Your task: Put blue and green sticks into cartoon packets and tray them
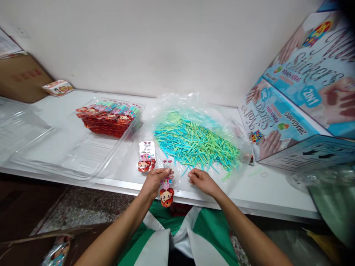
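- Left hand (157, 180): fingers pinched a cartoon-printed sachet (166, 196).
- Right hand (202, 180): fingers curled, any hold indiscernible; hovered near thin blue-and-green sticks (191, 138).

Room above sticks (194, 142) — packaging (280, 114) (blue) blocks right.

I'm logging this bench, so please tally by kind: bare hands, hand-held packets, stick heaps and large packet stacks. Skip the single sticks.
Hands: 2, the left hand and the right hand
Held packet: 1
Heap of blue and green sticks: 1
Large packet stack: 1
Total: 5
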Tool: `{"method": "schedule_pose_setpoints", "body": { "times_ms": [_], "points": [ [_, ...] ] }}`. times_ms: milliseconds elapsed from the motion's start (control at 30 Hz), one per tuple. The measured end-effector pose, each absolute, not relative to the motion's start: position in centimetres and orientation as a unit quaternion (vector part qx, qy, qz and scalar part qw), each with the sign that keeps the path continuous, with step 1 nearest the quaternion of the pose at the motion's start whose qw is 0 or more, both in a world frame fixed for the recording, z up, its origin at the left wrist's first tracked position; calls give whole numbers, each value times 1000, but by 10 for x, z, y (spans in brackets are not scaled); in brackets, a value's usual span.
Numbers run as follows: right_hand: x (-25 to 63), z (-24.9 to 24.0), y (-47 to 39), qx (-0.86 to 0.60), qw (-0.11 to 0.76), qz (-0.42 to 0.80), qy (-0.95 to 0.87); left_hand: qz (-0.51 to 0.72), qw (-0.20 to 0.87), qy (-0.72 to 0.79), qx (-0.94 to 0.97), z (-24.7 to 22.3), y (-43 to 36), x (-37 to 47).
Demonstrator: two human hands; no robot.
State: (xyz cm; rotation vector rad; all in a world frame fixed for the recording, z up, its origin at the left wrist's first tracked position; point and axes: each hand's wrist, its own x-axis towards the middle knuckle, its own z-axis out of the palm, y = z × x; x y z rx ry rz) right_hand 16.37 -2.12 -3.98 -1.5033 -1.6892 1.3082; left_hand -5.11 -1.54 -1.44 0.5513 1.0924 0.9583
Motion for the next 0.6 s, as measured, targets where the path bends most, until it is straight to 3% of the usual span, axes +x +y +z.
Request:
{"method": "schedule_pose_setpoints", "body": {
  "times_ms": [200,400,600],
  "points": [
    [193,-34,-14,-642,250,357,-631,431,722,486,237,-22,-21,-47],
    [154,-7,-22,-556,332,476,-595,362,764,440,302,-21,-29,-29],
    [130,-3,-26,-527,358,490,-595,333,785,404,333,-15,-33,-22]
  ]
}}
